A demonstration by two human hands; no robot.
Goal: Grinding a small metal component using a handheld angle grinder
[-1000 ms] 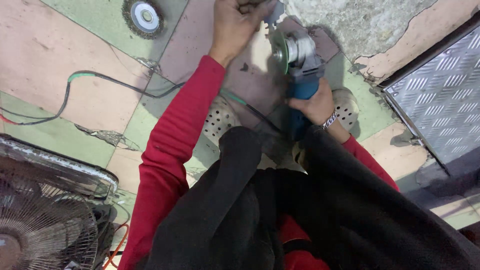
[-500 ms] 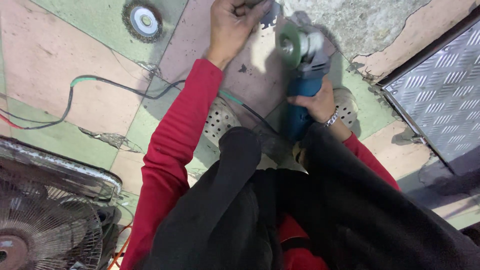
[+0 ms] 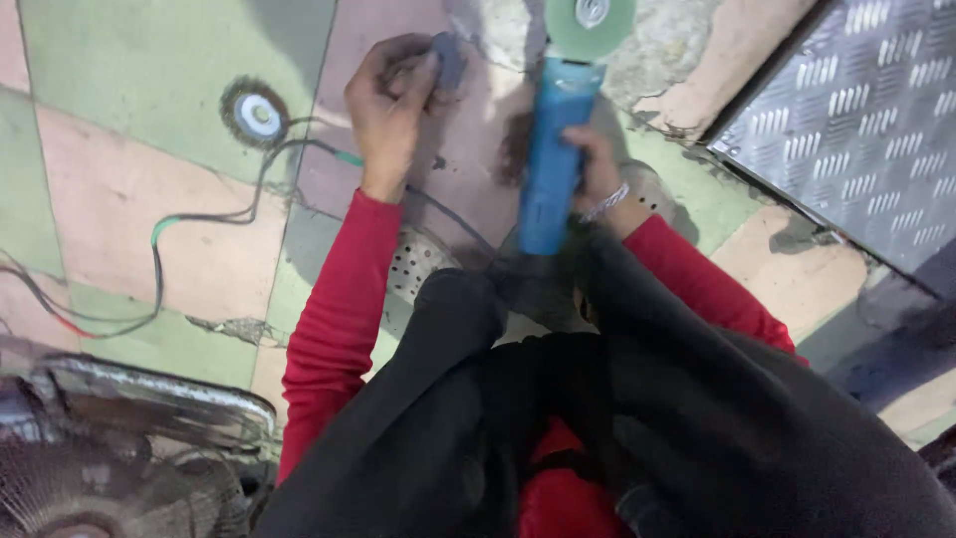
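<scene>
Overhead view of your two hands at work over a tiled floor. Since the frames before, the grinder (image 3: 554, 149) has swung from a slanted lie to near upright in the picture, its green disc (image 3: 590, 22) now at the far edge and partly cut off. Your left hand (image 3: 390, 105) sat right beside the disc head then; now a bare stretch of pink tile (image 3: 478, 149) lies between them. Judged from this, tool and piece have been drawn apart, so no cutting is under way at this moment.

Your right hand (image 3: 588, 169) wraps the blue body near its near end, fingers closed round it, a bracelet (image 3: 605, 202) at the wrist. Your left hand pinches a small grey piece (image 3: 448, 58) between thumb and fingers, held low over the tile; its shape is too blurred to tell. The piece lies left of the disc and slightly nearer to you.

A wire-brush wheel (image 3: 257, 115) lies further left, cables (image 3: 159, 249) trailing near it; a chequer plate (image 3: 856, 120) lies at far right, a fan (image 3: 119, 448) at near left.
</scene>
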